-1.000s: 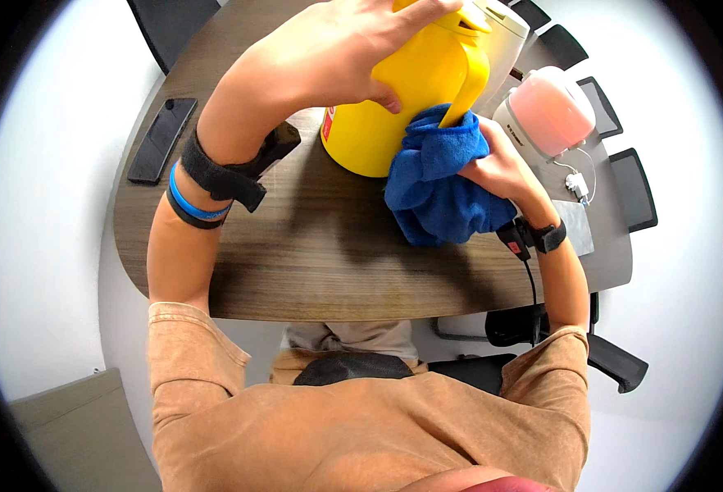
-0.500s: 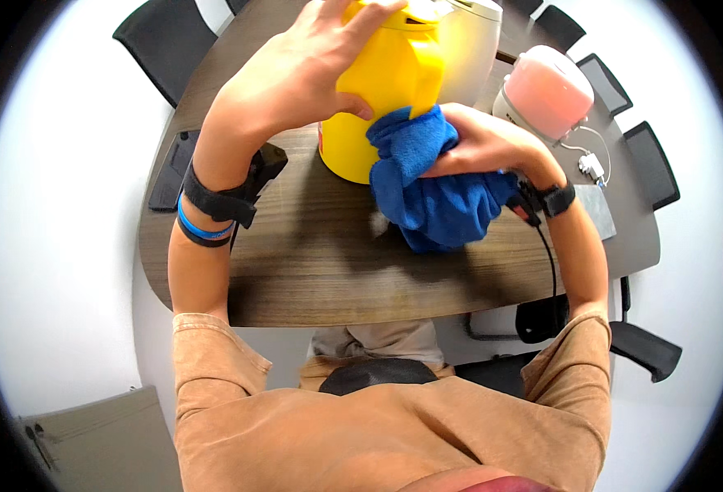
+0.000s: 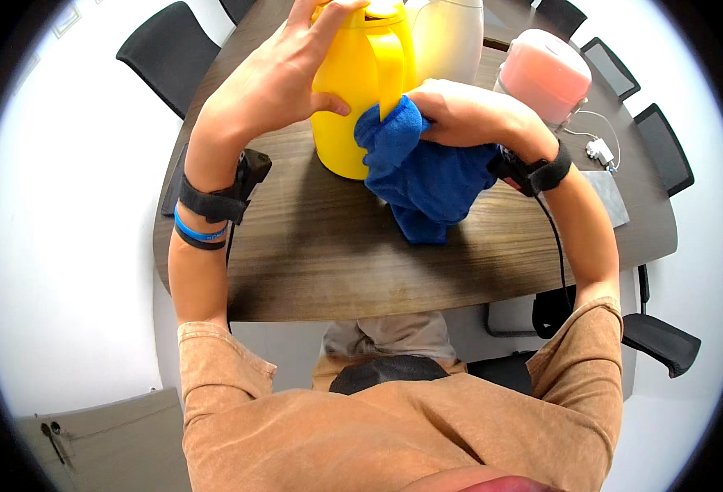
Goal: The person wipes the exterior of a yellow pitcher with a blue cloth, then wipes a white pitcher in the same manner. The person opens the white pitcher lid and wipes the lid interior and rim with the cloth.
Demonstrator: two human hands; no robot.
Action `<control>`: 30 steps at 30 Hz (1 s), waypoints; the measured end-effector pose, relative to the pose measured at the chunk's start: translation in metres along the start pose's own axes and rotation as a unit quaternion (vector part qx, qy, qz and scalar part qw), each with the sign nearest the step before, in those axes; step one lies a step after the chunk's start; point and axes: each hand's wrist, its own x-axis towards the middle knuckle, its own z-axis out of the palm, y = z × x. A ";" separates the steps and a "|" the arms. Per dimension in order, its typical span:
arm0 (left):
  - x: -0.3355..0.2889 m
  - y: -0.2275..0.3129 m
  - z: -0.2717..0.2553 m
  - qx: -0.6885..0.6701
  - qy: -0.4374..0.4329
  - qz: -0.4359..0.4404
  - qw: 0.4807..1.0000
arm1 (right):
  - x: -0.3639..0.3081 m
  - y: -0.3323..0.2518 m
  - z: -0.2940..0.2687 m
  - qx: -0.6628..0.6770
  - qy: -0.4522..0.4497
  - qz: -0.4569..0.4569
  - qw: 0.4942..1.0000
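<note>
A yellow thermos jug stands upright on the table at the far middle, its handle facing me on the right. My left hand spreads round the jug's upper left side, with the thumb low on its wall and the fingers over its top edge. My right hand is closed on a blue cloth and presses it against the handle's lower end. The cloth hangs in folds down to the table; the right fingertips are partly hidden in it.
Behind the jug is a pale translucent container. A pink-lidded small appliance stands to the right with a white cable and plug. A grey flat object lies near the right edge. Black chairs surround the wooden table.
In the view, the jug and my hands sit slightly further left. My right hand and the cloth have shifted along the handle's lower end, and the cloth hangs looser.
</note>
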 end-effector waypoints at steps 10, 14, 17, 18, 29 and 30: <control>0.000 -0.001 0.001 -0.055 0.026 0.017 0.998 | -0.008 0.005 0.037 0.012 0.151 0.018 0.988; -0.002 -0.006 0.000 -0.065 0.030 0.021 0.997 | -0.009 0.007 0.055 0.054 0.233 -0.005 0.971; -0.003 -0.006 -0.001 -0.066 0.032 0.015 0.997 | -0.011 0.001 0.059 0.073 0.271 0.004 0.960; -0.004 -0.006 -0.001 -0.065 0.030 0.012 0.997 | -0.012 0.000 0.061 0.068 0.282 0.004 0.957; -0.063 -0.050 0.003 -0.120 0.101 -0.051 0.986 | -0.034 0.062 0.055 0.139 0.413 0.074 0.897; -0.071 -0.053 -0.001 -0.126 0.103 -0.050 0.985 | -0.031 0.070 0.066 0.137 0.378 0.075 0.912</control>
